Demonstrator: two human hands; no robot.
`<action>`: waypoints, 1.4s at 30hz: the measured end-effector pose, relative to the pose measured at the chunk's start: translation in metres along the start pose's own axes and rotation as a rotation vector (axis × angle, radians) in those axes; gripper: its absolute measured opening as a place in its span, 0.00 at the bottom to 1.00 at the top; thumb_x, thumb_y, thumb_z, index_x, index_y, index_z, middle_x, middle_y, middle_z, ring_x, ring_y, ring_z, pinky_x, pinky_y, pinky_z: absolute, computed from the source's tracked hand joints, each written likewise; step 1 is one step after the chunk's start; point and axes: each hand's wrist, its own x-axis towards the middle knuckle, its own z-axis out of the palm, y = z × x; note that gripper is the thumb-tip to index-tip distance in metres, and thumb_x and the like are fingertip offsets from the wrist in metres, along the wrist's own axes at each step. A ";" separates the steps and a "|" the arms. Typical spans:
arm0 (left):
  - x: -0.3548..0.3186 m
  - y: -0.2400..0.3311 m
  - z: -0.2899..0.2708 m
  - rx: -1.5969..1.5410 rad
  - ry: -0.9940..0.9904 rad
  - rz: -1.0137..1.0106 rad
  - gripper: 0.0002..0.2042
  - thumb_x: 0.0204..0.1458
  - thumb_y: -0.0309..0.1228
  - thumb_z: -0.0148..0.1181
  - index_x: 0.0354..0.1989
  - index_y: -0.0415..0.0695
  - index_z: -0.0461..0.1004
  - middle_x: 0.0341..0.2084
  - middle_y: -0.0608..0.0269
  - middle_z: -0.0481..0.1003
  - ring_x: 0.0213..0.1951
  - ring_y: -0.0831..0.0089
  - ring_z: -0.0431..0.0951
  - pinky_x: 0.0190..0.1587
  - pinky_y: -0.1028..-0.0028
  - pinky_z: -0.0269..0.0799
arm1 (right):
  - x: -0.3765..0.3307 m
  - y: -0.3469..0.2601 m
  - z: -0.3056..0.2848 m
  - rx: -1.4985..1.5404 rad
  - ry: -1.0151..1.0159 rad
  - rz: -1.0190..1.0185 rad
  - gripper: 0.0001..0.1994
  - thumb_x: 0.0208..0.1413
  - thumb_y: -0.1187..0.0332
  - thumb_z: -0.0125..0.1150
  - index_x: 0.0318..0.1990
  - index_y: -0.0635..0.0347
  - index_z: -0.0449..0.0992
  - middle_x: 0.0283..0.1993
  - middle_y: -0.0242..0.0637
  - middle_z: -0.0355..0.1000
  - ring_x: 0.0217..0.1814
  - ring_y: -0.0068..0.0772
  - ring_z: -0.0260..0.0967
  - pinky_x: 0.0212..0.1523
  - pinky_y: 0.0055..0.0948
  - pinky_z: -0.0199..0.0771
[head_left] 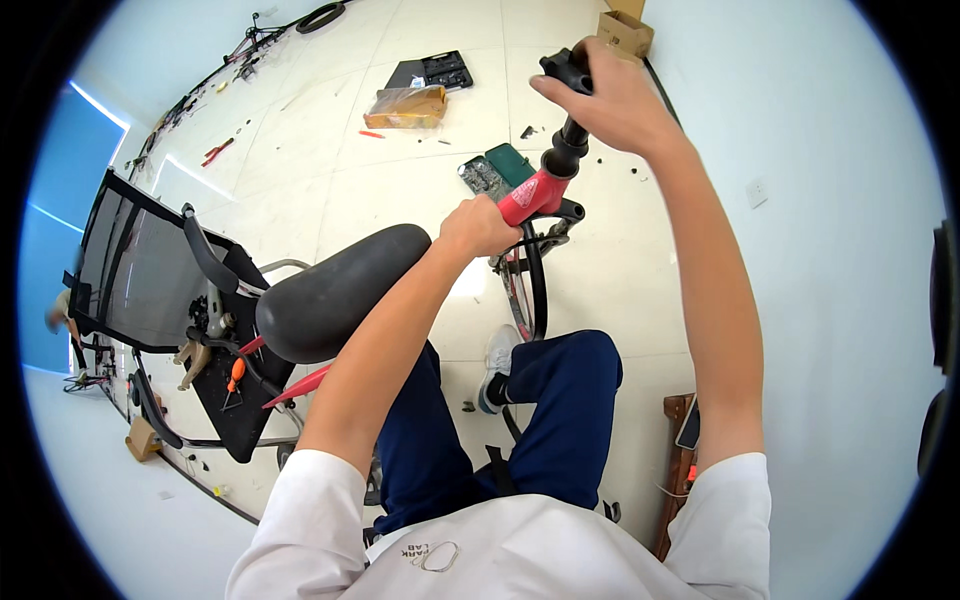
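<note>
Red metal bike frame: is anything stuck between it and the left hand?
No, nothing visible is in the way. The bare left hand grips the red metal bike frame directly, close to the black cylindrical post.

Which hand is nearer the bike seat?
Left. The left hand grips the red frame, just beyond the bike seat's narrow end; the right hand is farther off, up at the black stem.

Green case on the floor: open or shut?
Open: the green case has its lid swung back, with its contents showing.
</note>
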 end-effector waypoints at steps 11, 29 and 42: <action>0.024 -0.003 -0.008 -0.040 0.040 0.048 0.28 0.37 0.51 0.65 0.41 0.40 0.78 0.37 0.51 0.80 0.41 0.56 0.81 0.45 0.64 0.77 | 0.045 0.004 0.039 -0.247 0.036 0.064 0.33 0.53 0.39 0.58 0.40 0.71 0.72 0.29 0.54 0.76 0.33 0.52 0.78 0.35 0.41 0.78; 0.015 -0.037 -0.034 0.117 -0.160 0.072 0.31 0.32 0.44 0.70 0.46 0.36 0.76 0.41 0.47 0.79 0.42 0.57 0.81 0.45 0.65 0.77 | 0.065 -0.034 0.049 -0.198 -0.165 0.062 0.34 0.48 0.38 0.63 0.38 0.69 0.74 0.25 0.46 0.75 0.18 0.36 0.74 0.22 0.32 0.75; -0.017 -0.042 -0.018 0.099 -0.091 0.066 0.27 0.32 0.42 0.70 0.45 0.42 0.78 0.41 0.53 0.80 0.43 0.59 0.81 0.45 0.64 0.78 | 0.030 -0.029 0.050 -0.164 -0.070 0.008 0.34 0.46 0.36 0.63 0.34 0.67 0.75 0.22 0.40 0.74 0.17 0.35 0.74 0.21 0.30 0.75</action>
